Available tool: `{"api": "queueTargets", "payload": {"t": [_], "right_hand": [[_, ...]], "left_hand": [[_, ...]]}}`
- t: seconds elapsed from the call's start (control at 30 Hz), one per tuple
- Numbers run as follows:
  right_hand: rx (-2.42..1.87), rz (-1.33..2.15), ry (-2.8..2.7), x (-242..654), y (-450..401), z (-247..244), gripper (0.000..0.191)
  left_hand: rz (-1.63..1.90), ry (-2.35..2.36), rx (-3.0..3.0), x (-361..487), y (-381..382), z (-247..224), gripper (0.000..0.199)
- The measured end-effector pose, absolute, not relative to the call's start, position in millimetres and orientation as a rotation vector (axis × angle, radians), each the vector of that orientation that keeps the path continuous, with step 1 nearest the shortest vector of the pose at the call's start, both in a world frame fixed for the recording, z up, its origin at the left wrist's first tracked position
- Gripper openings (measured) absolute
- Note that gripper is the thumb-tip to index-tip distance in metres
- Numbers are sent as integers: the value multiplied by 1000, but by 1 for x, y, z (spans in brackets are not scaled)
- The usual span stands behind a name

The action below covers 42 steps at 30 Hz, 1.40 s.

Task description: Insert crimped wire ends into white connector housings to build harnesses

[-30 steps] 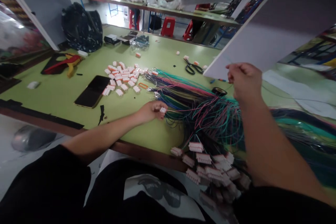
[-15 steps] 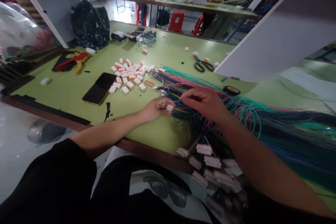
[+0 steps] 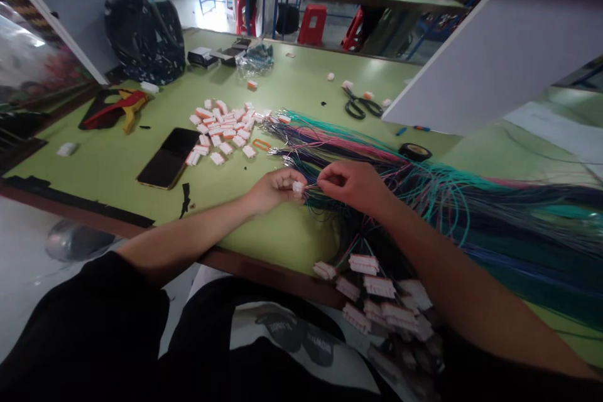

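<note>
Between the fingers of my left hand [image 3: 277,190] is a small white connector housing [image 3: 298,187]. My right hand [image 3: 346,182] pinches a thin wire [image 3: 311,186] at the side of that housing; whether the wire's tip is inside it I cannot tell. Under and behind my right hand runs a long bundle of green, pink and dark wires [image 3: 339,143], with bare metal ends toward the left. A pile of white and orange connector housings [image 3: 226,127] lies beyond my left hand. Wired connectors [image 3: 379,287] hang at the table's front edge below my right forearm.
A black phone [image 3: 168,158] lies left of the pile, with red and yellow pliers [image 3: 117,112] farther left. Black-handled scissors [image 3: 360,105] and a roll of black tape [image 3: 414,151] are beyond the wires. A white panel [image 3: 494,38] juts in at the right.
My right hand has come closer to the housing, and the wire it pinches now meets the housing's side. The whole view has shifted slightly.
</note>
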State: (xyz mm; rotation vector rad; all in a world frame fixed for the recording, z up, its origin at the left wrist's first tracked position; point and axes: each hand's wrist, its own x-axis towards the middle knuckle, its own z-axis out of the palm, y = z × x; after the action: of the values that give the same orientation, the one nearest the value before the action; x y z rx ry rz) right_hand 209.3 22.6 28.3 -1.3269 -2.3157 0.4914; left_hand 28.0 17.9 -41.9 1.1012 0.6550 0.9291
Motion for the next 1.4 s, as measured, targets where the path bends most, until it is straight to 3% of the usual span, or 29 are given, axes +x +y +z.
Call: {"api": "queueTargets", "payload": {"t": [0.4, 0.83, 1.1, 1.4], "right_hand": [[-1481, 349, -2346, 205, 21, 21, 17], [-1502, 471, -2321, 194, 15, 15, 19], [-1587, 300, -2389, 187, 12, 10, 14], [-1440, 416, -2429, 192, 14, 6, 19]], "left_hand": [[941, 682, 1100, 28, 18, -43, 36], [976, 756, 1024, 30, 16, -41, 42], [963, 782, 978, 32, 14, -39, 46], [971, 814, 1129, 28, 13, -39, 35]]}}
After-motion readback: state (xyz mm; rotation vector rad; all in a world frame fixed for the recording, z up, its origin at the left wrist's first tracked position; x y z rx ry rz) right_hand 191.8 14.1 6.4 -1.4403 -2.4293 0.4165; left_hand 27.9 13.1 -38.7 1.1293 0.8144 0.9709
